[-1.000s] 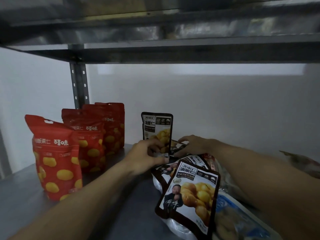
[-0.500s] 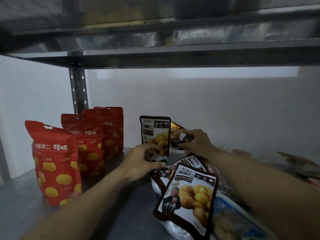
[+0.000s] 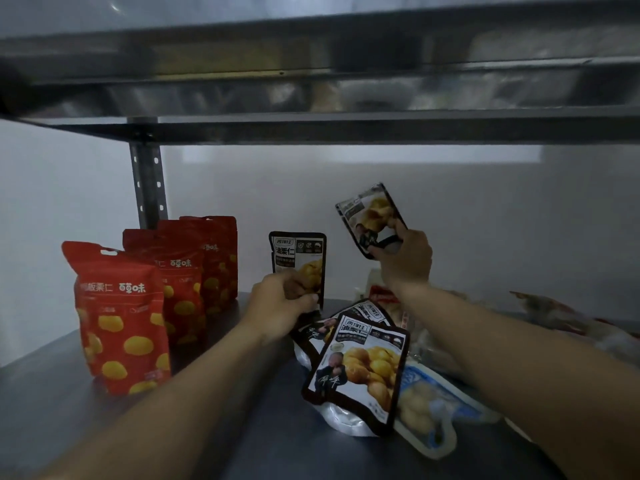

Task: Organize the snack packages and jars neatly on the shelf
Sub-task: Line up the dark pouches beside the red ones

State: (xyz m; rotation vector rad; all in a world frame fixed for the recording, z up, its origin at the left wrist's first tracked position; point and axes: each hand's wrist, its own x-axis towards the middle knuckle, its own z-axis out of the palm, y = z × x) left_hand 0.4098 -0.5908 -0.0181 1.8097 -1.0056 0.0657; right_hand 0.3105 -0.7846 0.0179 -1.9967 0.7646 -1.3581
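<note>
On the near metal shelf [image 3: 242, 431] a dark chestnut pouch [image 3: 360, 368] is laid over a heap of packets [image 3: 429, 410] at the right, and three red bags [image 3: 121, 320] are stood in a row at the left. Farther back, an upright dark pouch [image 3: 299, 254] is gripped low by the left hand [image 3: 278, 308]; a tilted pouch [image 3: 369, 216] is pinched aloft by the right hand [image 3: 407, 259].

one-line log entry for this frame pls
left hand: grips standing pouch | right hand: holds second pouch above shelf | red bags: three upright, left | pile: unsorted, right
</note>
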